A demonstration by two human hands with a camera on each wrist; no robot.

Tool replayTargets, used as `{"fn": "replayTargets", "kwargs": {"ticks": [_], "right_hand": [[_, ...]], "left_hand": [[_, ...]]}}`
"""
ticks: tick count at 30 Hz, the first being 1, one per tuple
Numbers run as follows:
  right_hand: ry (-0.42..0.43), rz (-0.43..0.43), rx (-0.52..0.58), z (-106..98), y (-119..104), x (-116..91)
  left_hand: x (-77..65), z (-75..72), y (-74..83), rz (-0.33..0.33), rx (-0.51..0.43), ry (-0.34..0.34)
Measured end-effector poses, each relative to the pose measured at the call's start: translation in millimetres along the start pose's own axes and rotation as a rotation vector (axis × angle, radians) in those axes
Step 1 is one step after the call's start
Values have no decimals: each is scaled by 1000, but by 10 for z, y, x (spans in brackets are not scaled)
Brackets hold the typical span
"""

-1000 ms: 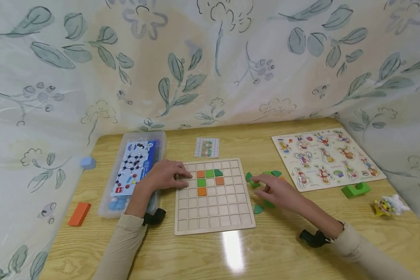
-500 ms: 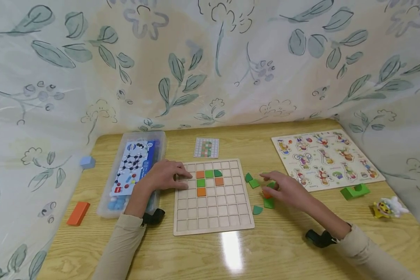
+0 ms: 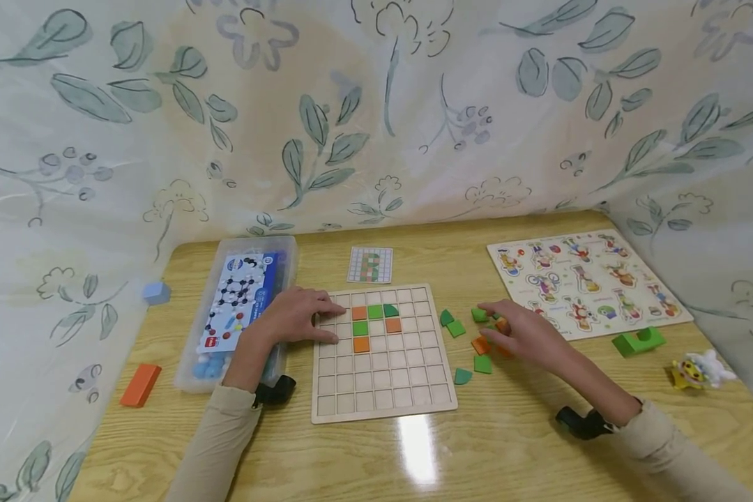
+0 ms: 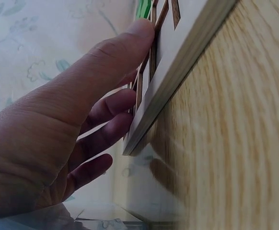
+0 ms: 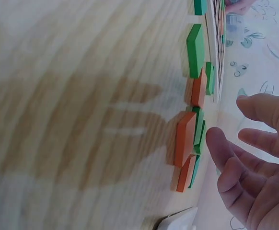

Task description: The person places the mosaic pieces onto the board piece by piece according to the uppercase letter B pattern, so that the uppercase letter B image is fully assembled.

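Note:
A wooden grid board (image 3: pixel 385 397) lies on the table with several orange and green tiles in its upper cells, among them an orange tile (image 3: pixel 361 344) and a dark green quarter-round tile (image 3: pixel 390 310). My left hand (image 3: pixel 298 315) rests on the board's left edge; in the left wrist view its thumb (image 4: pixel 125 45) touches the board's face. Right of the board lie loose pieces: a green square tile (image 3: pixel 482 364), an orange tile (image 3: pixel 480 344), a green quarter-round tile (image 3: pixel 463 376) and others. My right hand (image 3: pixel 523 335) hovers over them with fingers apart, holding nothing, partly covering some.
Behind the board lies a pattern card (image 3: pixel 369 265). A clear plastic box (image 3: pixel 191 380) stands to the left, beside an orange block (image 3: pixel 140 385) and a blue block (image 3: pixel 156 293). To the right are a picture puzzle board (image 3: pixel 561 279), a green notched block (image 3: pixel 639 341) and a small toy (image 3: pixel 690 371).
My right hand has moved right, away from the green pieces nearest the board to above the orange and green ones farther right. My left hand has stayed at the board's edge.

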State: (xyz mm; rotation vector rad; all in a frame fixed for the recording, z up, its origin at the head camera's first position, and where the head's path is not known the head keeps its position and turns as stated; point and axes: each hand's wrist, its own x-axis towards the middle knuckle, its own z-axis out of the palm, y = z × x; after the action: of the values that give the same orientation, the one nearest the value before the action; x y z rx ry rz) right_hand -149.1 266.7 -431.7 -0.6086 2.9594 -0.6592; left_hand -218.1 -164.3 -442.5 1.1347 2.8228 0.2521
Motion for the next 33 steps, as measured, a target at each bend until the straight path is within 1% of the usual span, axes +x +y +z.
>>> {"fn": "replayTargets", "kwargs": {"ticks": [5,8,14,17,20,26,33], "right_hand": [[5,-3,-3,6,37,-9],[5,0,14,13,40,-14],[-40,18,37,53,35,-36],[-50,20,41,64,35,-51],[-42,19,35,66,32,-63],[-20,15,14,39,38,-69],[-7,-8,-11,11,76,-26]], "left_hand": [[-5,-4,12,-25,-10,-13],[-11,-9,16,-34,-18,-23],[-14,-32,26,-41,-22,-19],[-7,-32,33,-44,-31,-30],[-8,-30,33,-46,-33,-33],[2,-31,17,-39,-18,-9],[-8,-10,19,-42,-36,-15]]}}
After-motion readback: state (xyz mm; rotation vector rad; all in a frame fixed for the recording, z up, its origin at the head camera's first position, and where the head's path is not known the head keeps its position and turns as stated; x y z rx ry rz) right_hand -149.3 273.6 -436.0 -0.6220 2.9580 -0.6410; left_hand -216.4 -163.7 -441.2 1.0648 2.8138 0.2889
